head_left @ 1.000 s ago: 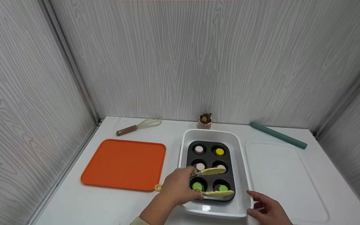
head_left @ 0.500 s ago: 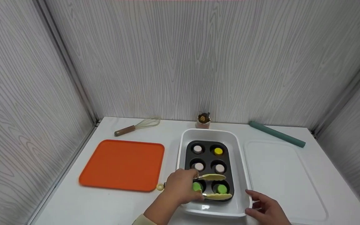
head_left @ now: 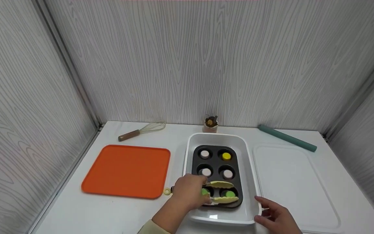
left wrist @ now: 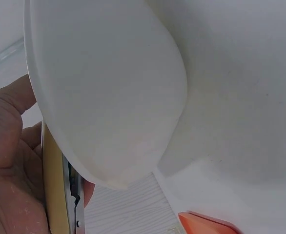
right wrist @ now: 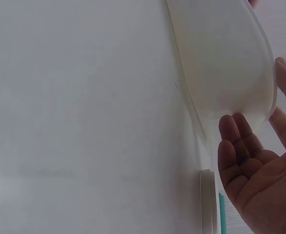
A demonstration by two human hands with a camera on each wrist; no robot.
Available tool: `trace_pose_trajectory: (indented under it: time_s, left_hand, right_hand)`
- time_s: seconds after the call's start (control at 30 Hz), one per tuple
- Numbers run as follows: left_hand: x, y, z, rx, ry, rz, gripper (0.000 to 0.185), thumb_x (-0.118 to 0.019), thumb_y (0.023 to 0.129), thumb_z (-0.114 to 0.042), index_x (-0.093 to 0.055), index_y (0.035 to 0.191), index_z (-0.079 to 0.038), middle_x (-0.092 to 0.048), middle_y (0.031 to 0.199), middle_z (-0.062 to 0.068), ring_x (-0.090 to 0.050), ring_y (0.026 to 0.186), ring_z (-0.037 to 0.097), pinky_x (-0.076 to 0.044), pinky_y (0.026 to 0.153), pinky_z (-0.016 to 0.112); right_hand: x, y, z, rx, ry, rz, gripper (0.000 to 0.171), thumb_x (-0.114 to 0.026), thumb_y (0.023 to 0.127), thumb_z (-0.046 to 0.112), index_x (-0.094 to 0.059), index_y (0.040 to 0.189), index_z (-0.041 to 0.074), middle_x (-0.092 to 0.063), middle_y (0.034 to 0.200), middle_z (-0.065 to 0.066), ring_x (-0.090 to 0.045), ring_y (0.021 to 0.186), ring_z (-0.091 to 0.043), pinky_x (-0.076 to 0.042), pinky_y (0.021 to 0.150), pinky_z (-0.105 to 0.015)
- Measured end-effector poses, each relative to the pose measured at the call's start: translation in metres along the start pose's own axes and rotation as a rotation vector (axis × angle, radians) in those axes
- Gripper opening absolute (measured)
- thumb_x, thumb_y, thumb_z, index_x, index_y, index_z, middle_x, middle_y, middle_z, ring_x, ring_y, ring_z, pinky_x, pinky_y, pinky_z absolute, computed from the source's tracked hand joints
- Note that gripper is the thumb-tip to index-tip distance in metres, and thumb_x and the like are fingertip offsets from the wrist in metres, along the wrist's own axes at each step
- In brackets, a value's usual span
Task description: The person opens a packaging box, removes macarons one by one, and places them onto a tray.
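My left hand [head_left: 188, 192] grips tongs [head_left: 220, 184] with pale yellow scalloped tips over the front row of a dark muffin tin [head_left: 215, 160]. One tip lies on each side of a green round piece [head_left: 230, 194] in the front right cup; contact cannot be told. Another green piece [head_left: 205, 191] is partly hidden by the hand. Pale pieces [head_left: 228, 174] and a yellow piece [head_left: 226, 156] sit in the other cups. The tin lies inside a white bin [head_left: 247, 169]. My right hand [head_left: 277, 214] holds the bin's front right corner, thumb and fingers at its rim.
An orange tray [head_left: 127, 171] lies at the left, below a whisk [head_left: 141, 131]. Behind the bin stands a small decorated cup [head_left: 210, 124]. A white lid-like panel [head_left: 295, 185] lies at the right, with a green roll [head_left: 287, 138] behind it.
The left hand has brought the tong tips forward, off the middle row, and closer together about the front right green piece. The right hand stays at the bin's corner.
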State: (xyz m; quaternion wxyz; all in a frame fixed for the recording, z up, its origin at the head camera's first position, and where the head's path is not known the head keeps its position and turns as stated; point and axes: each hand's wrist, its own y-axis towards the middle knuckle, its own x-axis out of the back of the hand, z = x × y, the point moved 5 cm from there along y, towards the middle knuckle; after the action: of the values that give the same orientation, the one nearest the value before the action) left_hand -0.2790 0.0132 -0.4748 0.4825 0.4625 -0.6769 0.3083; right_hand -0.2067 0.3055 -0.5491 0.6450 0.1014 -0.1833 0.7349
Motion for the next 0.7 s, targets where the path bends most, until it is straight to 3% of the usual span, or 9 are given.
trace_pose_trajectory:
  time_s: [0.23, 0.5, 0.7]
  left_hand:
    - [0.0034, 0.0051, -0.0009, -0.035, 0.032, 0.012, 0.043, -0.093, 0.078, -0.043, -0.078, 0.112, -0.020, -0.074, 0.096, -0.005, -0.067, 0.093, 0.024, -0.054, 0.081, 0.046]
    - [0.0063, 0.0084, -0.0036, -0.080, 0.090, 0.028, 0.042, -0.091, 0.080, -0.045, -0.077, 0.110, -0.020, -0.073, 0.093, -0.004, -0.068, 0.094, 0.023, -0.054, 0.084, 0.046]
    - [0.0064, 0.0073, -0.0072, -0.103, 0.130, 0.035, 0.044, -0.091, 0.080, -0.045, -0.076, 0.111, -0.018, -0.071, 0.089, 0.001, -0.068, 0.092, 0.027, -0.055, 0.085, 0.046]
  right_hand:
    - [0.0008, 0.0016, -0.0012, 0.005, -0.005, 0.004, 0.073, -0.083, 0.094, 0.024, -0.050, 0.152, -0.006, -0.071, 0.118, -0.016, -0.070, 0.094, -0.024, -0.058, 0.079, -0.029]
    - [0.0014, 0.0029, -0.0002, 0.009, -0.006, -0.004, 0.074, -0.083, 0.094, 0.025, -0.050, 0.152, -0.006, -0.067, 0.131, -0.021, -0.069, 0.094, -0.023, -0.058, 0.079, -0.029]
    - [0.0016, 0.0029, 0.0013, 0.052, 0.015, 0.025, 0.073, -0.082, 0.095, 0.022, -0.049, 0.151, -0.010, -0.070, 0.120, -0.020, -0.072, 0.093, -0.021, -0.059, 0.079, -0.030]
